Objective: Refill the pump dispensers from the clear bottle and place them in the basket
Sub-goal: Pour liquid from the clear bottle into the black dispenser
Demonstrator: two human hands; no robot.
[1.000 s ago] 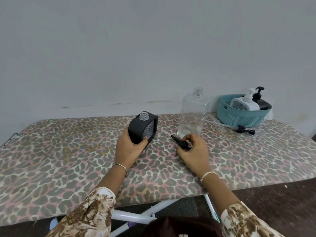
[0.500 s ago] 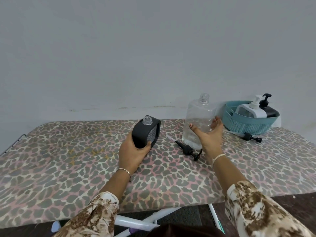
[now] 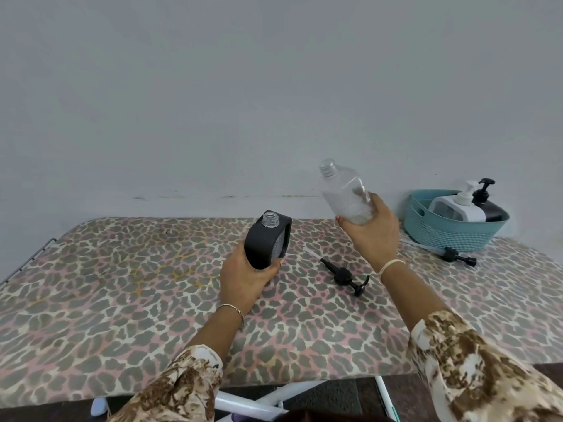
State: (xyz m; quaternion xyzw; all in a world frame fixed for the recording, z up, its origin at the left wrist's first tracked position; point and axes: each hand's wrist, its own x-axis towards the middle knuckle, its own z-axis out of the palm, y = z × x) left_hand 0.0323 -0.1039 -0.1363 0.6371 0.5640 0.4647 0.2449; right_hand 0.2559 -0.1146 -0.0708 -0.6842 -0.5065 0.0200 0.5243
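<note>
The fingers of my left hand (image 3: 246,278) are curled round the lower part of a black square dispenser bottle (image 3: 266,239), thumb on the near side. The bottle leans a little to the right, and its clear threaded neck is open with no pump on it. I cannot tell whether its base touches the leopard-print ironing board (image 3: 122,284) or sits just above it.

The fingers of my right hand (image 3: 370,236) are clamped round the bottom half of the clear bottle (image 3: 345,193). It is lifted off the board and tilted, its uncapped neck pointing up and to the left, toward the black bottle but well apart from it. How much is inside I cannot make out.

Between my two hands, a little nearer to me, a black pump head (image 3: 342,275) lies flat on the board, its tube pointing far-left. A second black pump head (image 3: 454,255) lies on the board just in front of the teal basket (image 3: 451,236) at the far right. In the basket stand a white pump dispenser (image 3: 457,207) and, right of it, a black pump dispenser (image 3: 490,210), both with their pumps on.
</note>
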